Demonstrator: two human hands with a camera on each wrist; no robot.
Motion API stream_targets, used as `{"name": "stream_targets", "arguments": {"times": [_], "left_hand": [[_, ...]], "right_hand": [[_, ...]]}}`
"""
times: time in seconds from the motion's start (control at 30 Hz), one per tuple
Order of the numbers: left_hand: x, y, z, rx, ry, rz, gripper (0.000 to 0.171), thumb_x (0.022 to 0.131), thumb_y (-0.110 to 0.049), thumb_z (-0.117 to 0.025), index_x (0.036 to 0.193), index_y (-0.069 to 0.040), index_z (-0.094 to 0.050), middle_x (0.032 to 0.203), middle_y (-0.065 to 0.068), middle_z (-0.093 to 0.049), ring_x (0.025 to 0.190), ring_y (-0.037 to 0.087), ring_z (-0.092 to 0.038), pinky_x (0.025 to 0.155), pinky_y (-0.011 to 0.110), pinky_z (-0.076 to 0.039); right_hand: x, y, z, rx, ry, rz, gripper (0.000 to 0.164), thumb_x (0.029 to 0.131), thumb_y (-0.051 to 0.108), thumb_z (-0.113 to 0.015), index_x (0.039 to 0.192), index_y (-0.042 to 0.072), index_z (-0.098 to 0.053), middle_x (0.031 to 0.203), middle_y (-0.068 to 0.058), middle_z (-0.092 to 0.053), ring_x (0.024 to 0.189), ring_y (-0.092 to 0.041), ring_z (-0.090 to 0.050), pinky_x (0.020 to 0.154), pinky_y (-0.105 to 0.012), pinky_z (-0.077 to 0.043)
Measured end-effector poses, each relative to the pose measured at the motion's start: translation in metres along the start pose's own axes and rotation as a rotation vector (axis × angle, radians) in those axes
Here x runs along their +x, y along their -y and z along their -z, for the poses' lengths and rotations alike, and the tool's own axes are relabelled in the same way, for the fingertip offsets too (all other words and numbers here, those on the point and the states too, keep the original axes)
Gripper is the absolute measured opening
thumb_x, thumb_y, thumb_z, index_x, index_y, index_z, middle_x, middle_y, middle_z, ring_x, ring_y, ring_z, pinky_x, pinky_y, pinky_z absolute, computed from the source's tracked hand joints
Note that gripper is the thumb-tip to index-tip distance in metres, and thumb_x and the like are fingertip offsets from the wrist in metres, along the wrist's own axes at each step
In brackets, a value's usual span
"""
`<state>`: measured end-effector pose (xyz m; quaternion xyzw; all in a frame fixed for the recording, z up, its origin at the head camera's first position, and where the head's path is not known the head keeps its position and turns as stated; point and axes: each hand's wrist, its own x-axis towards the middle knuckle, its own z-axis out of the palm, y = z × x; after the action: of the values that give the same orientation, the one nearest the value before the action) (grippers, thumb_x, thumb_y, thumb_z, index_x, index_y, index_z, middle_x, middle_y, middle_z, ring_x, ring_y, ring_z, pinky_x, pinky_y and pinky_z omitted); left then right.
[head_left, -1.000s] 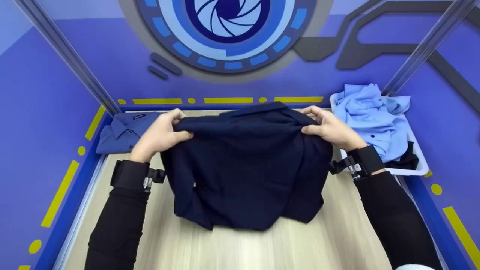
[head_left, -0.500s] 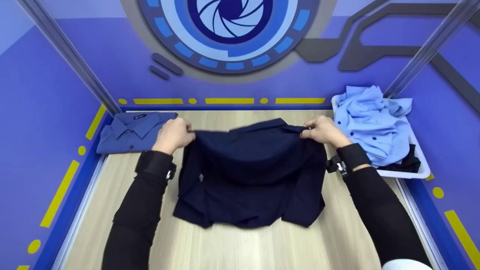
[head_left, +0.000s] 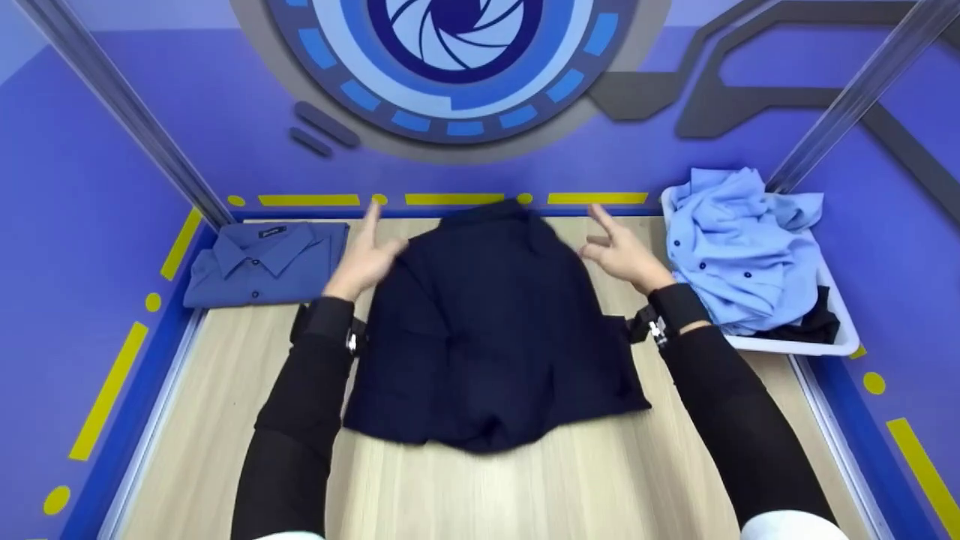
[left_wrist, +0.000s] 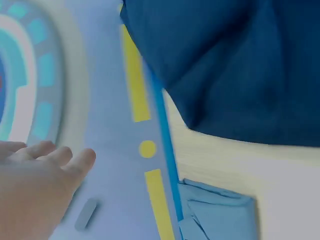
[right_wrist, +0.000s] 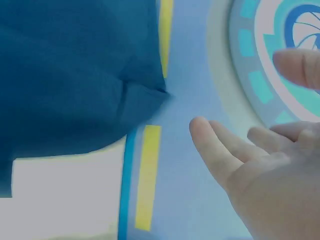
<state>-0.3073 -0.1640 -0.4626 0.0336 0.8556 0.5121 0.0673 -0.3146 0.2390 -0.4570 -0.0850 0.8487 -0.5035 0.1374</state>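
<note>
A dark navy shirt is spread over the middle of the table, its collar end toward the back wall and its lower edge toward the person. Beside its upper left edge is the left hand, index finger pointing up and thumb tip right at the cloth. The right hand is off the shirt's upper right side with its fingers spread, holding nothing. In the right wrist view a gap shows between the right fingers and the shirt's corner. The left wrist view has the left hand apart from the navy cloth.
A folded blue shirt lies at the back left corner. At the back right, a white basket holds a crumpled light blue shirt and some black cloth. Printed walls stand at the back and both sides of the wooden table.
Both hands gripped the navy shirt's upper corners before and lowered it; now they have let go. The shirt has come down flatter, its collar end farther toward the back wall.
</note>
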Motion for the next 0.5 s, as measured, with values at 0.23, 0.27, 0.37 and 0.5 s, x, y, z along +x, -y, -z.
{"name": "stream_targets", "arguments": {"times": [0.23, 0.27, 0.37, 0.5], "left_hand": [[-0.046, 0.055, -0.061, 0.372, 0.075, -0.097, 0.068, 0.094, -0.029, -0.060, 0.148, 0.003, -0.033, 0.150, 0.028, -0.032, 0.139, 0.045, -0.027, 0.113, 0.055, -0.024], [-0.055, 0.063, -0.070, 0.427, 0.093, -0.086, 0.070, 0.092, -0.034, -0.062, 0.147, 0.001, -0.036, 0.149, 0.028, -0.033, 0.137, 0.046, -0.029, 0.111, 0.058, -0.027], [-0.083, 0.081, -0.090, 0.525, 0.152, -0.021, 0.082, 0.082, -0.045, -0.073, 0.146, -0.006, -0.041, 0.147, 0.028, -0.034, 0.134, 0.049, -0.031, 0.104, 0.066, -0.029], [-0.114, 0.101, -0.109, 0.601, 0.196, 0.056, 0.110, 0.059, -0.053, -0.088, 0.148, -0.012, -0.038, 0.150, 0.028, -0.027, 0.134, 0.054, -0.027, 0.099, 0.073, -0.027]], "right_hand": [[-0.023, -0.052, -0.030, -0.263, 0.163, 0.048, 0.063, 0.086, 0.012, -0.068, 0.139, -0.009, -0.042, 0.141, -0.030, -0.045, 0.117, -0.046, -0.054, 0.100, -0.054, -0.043], [-0.028, -0.059, -0.035, -0.326, 0.194, 0.042, 0.061, 0.084, 0.013, -0.071, 0.134, -0.011, -0.046, 0.135, -0.031, -0.050, 0.113, -0.045, -0.056, 0.097, -0.054, -0.045], [-0.045, -0.078, -0.049, -0.470, 0.289, -0.088, 0.066, 0.077, 0.022, -0.079, 0.129, -0.008, -0.052, 0.122, -0.028, -0.058, 0.104, -0.039, -0.060, 0.086, -0.049, -0.051], [-0.069, -0.097, -0.064, -0.470, 0.403, -0.356, 0.090, 0.072, 0.028, -0.085, 0.142, -0.004, -0.039, 0.132, -0.030, -0.049, 0.107, -0.041, -0.057, 0.075, -0.050, -0.055]]}}
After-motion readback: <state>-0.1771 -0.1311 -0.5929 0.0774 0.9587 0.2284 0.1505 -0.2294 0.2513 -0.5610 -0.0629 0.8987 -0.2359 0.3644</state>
